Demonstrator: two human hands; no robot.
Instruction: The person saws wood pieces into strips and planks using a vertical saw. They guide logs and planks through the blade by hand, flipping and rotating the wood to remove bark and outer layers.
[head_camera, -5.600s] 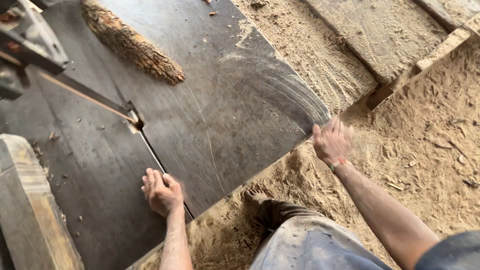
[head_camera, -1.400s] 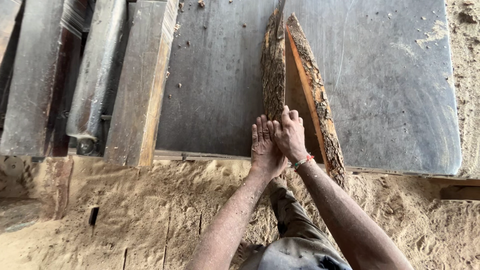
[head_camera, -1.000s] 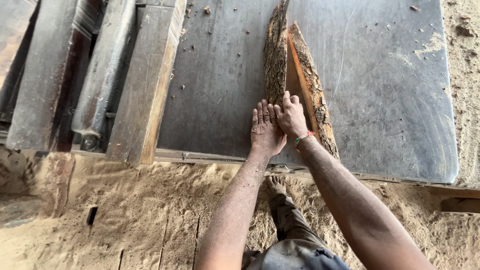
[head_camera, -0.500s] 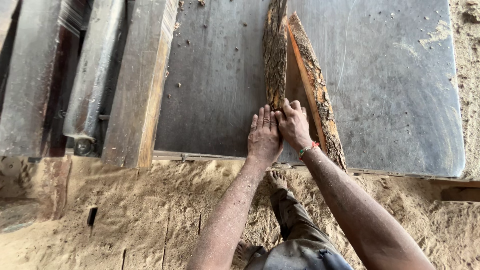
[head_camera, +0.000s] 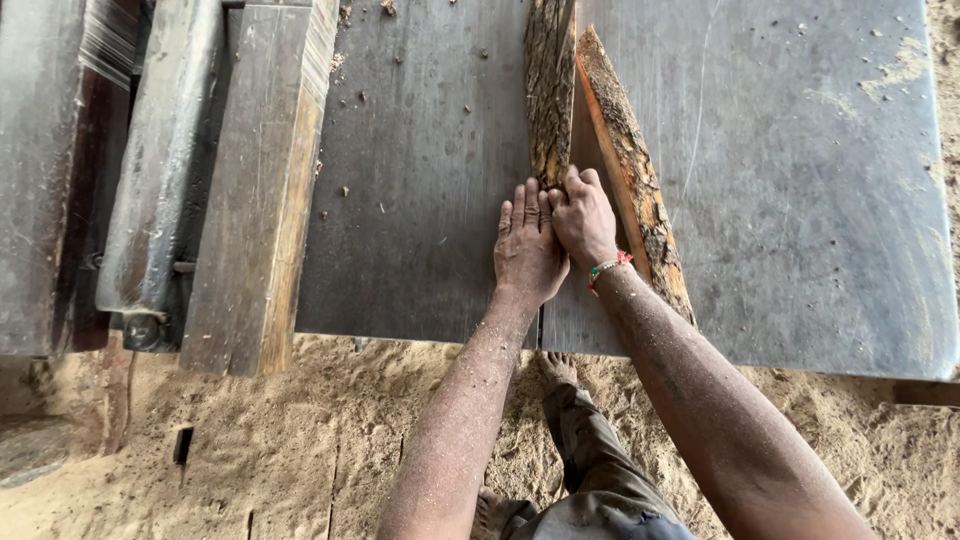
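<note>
Bark-covered slab (head_camera: 548, 90) against both hands' (head_camera: 527, 250) fingertips

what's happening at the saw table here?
A person stands barefoot in sawdust at a grey metal table. Both hands press side by side on the near end of a bark-covered log piece: the left hand lies flat, the right hand is curled over the end. A second bark slab has split off and angles away to the right. A thick wooden beam and a metal roller lie to the left.
</note>
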